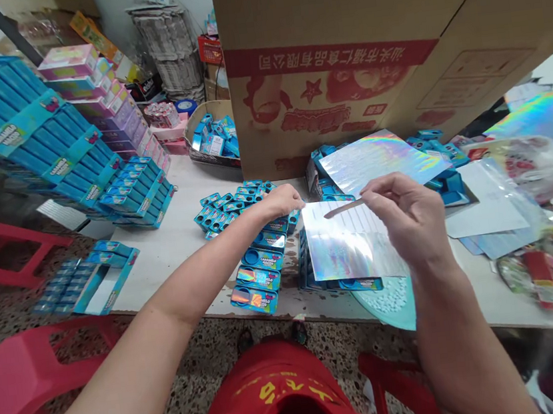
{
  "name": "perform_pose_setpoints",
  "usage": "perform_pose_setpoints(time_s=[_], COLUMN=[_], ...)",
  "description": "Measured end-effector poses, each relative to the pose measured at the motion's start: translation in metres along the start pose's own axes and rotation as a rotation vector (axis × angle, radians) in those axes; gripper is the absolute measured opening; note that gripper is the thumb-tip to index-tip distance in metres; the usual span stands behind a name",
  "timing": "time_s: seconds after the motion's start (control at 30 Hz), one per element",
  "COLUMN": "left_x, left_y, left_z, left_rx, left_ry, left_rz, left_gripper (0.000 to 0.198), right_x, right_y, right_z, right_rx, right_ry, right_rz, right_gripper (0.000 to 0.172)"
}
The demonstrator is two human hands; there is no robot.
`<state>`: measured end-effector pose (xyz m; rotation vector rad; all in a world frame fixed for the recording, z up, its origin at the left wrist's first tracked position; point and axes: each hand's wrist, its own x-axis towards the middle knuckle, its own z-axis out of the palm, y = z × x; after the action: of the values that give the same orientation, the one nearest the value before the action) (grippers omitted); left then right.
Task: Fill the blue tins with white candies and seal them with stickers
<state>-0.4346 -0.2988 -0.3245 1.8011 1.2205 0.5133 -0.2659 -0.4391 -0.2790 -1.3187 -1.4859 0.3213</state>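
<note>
My left hand [284,200] is closed at the top of a column of small blue boxes [261,260], near the sticker sheet's left corner; whatever its fingertips pinch is too small to make out. Between the thumb and fingers of my right hand [398,209] is a thin brown stick [344,208], pointing left over the shiny holographic sheet [356,244]. That sheet lies on blue boxes. The nearest boxes in the column carry shiny stickers. Another cluster of blue boxes [214,214] sits left of my left hand.
A large cardboard box [323,94] stands behind the work area. Stacked blue display boxes [36,136] rise at the left. A turquoise round tray [394,303] holds small pale pieces near the front edge. Candy bags [550,281] lie at right. Red stools [29,371] stand below the table.
</note>
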Motion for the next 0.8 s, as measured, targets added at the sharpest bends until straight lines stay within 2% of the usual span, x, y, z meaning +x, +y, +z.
perform_pose_setpoints(time_s=[0.07, 0.13, 0.23, 0.3, 0.37, 0.47, 0.53, 0.63, 0.7, 0.8], left_x=[-0.014, -0.036, -0.074, -0.093, -0.106, -0.118, -0.127, -0.138, -0.142, -0.144], left_y=[0.005, 0.010, 0.012, 0.008, 0.000, -0.016, -0.028, -0.044, -0.054, -0.064], left_z=[-0.007, -0.014, -0.018, -0.020, -0.026, -0.047, -0.063, -0.077, -0.079, -0.076], left_rx=[-0.049, -0.200, -0.423, -0.443, -0.423, -0.350, -0.270, -0.209, -0.181, -0.087], left_ry=[0.037, 0.075, -0.030, -0.120, -0.128, -0.111, -0.142, -0.214, -0.245, -0.252], left_rz=[0.078, 0.196, 0.305, 0.284, 0.228, 0.169, 0.145, 0.086, 0.069, 0.130], left_gripper=[0.025, 0.037, 0.046, 0.039, 0.026, 0.021, 0.018, 0.021, 0.019, 0.011], right_x=[-0.003, -0.006, -0.009, -0.012, -0.017, -0.033, -0.050, -0.076, -0.091, -0.102], right_y=[-0.005, -0.008, -0.015, -0.023, -0.030, -0.036, -0.036, -0.033, -0.031, -0.026], right_z=[0.002, 0.009, 0.024, 0.037, 0.052, 0.082, 0.103, 0.128, 0.138, 0.147], right_rx=[0.016, 0.033, 0.094, 0.161, 0.227, 0.282, 0.276, 0.170, 0.067, -0.058], right_ry=[-0.021, -0.017, -0.007, -0.027, -0.045, -0.019, 0.008, 0.031, 0.065, 0.112], right_rz=[0.075, 0.136, 0.195, 0.224, 0.260, 0.331, 0.384, 0.391, 0.351, 0.320], right_gripper=[0.014, 0.017, 0.018, 0.019, 0.020, 0.020, 0.019, 0.019, 0.021, 0.020])
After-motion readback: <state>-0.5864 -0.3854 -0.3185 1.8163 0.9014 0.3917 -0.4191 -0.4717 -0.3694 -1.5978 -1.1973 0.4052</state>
